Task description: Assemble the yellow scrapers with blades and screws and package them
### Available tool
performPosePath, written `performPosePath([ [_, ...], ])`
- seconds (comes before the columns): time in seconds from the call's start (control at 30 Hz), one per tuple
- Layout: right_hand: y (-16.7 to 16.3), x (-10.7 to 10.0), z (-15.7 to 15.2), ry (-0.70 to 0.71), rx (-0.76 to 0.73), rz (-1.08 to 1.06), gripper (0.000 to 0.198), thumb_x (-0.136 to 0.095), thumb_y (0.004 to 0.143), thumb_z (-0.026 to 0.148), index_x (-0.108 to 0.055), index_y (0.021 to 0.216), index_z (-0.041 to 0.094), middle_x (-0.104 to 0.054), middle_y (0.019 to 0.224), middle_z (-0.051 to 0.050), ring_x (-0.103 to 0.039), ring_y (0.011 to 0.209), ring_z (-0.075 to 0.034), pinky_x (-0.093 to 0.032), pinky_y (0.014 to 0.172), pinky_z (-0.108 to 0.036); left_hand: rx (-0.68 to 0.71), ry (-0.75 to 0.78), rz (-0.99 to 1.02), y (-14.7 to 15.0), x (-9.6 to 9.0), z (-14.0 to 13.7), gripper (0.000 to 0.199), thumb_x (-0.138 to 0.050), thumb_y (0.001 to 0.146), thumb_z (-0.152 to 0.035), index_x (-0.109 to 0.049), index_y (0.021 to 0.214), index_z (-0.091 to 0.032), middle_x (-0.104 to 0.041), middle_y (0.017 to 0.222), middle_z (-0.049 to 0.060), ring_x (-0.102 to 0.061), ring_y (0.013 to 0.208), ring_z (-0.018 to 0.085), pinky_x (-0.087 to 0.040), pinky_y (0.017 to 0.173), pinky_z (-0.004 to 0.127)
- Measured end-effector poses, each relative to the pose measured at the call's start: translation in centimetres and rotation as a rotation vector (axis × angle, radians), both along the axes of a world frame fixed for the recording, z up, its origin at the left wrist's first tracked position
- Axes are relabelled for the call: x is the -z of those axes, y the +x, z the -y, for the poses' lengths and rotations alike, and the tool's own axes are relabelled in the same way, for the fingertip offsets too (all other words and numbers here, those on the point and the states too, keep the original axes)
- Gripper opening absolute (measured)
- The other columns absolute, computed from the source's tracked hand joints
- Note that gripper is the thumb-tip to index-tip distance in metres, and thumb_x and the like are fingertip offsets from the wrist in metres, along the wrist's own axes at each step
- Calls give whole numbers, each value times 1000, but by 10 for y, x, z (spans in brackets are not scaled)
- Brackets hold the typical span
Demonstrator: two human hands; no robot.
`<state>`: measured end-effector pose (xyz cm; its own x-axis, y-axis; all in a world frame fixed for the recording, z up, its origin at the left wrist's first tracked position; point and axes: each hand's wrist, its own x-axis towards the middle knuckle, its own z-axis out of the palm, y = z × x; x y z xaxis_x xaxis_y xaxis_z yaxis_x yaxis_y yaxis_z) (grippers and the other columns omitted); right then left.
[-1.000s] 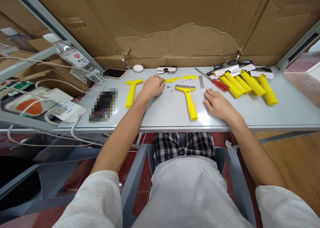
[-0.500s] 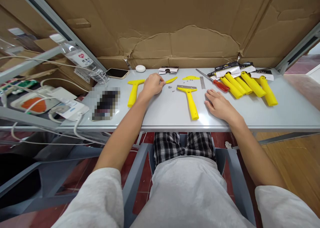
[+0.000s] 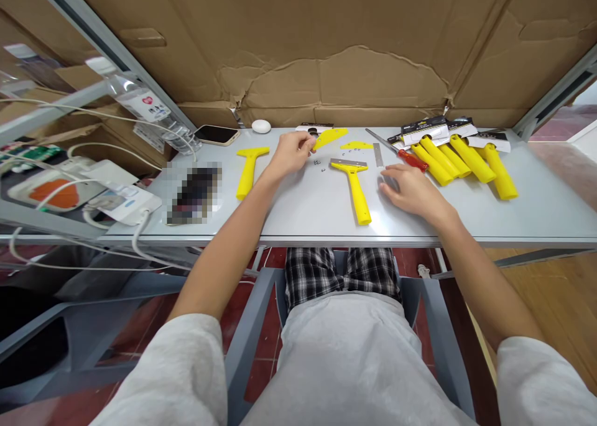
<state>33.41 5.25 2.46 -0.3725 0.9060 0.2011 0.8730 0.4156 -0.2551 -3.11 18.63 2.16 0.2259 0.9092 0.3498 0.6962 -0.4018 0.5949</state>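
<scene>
My left hand pinches one end of a flat yellow plastic scraper cover, which is held up over the back of the table. My right hand hovers at the right with fingers apart and nothing in it, close to a thin metal blade. Between the hands lies a yellow scraper with a metal blade across its head. Behind it rests a second yellow cover. Several tiny screws are scattered nearby. Left of my left forearm lies a yellow scraper handle without a visible blade.
A red-handled screwdriver lies beside several yellow scrapers with black-and-white card sleeves. At the back left are a phone and a white oval object. A water bottle, cables and a power strip crowd the left side. Cardboard walls the back.
My left hand has lifted the yellow cover off the tabletop and turned its flat face toward me. My right hand has risen slightly from the table, fingers still apart.
</scene>
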Motion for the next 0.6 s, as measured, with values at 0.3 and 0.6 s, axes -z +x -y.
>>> performPosePath([
  [0.3,-32,-38,-77,-128,-55,-603,46,-87,100,38,-82,141,17,-84,116,-12,-84,101,-27,-76,110,-57,241,38,281,12,7,2,67,-68,107,-93,-73,94,-27,-82,93,10,-77,88,24,-66,87,40],
  [0.6,-53,-17,-96,-298,-95,-1114,58,-108,82,54,-72,115,23,-78,95,-4,-80,87,-18,-77,83,-36,302,77,284,30,8,12,48,-76,111,-70,-83,108,-22,-87,99,9,-80,89,22,-62,83,36],
])
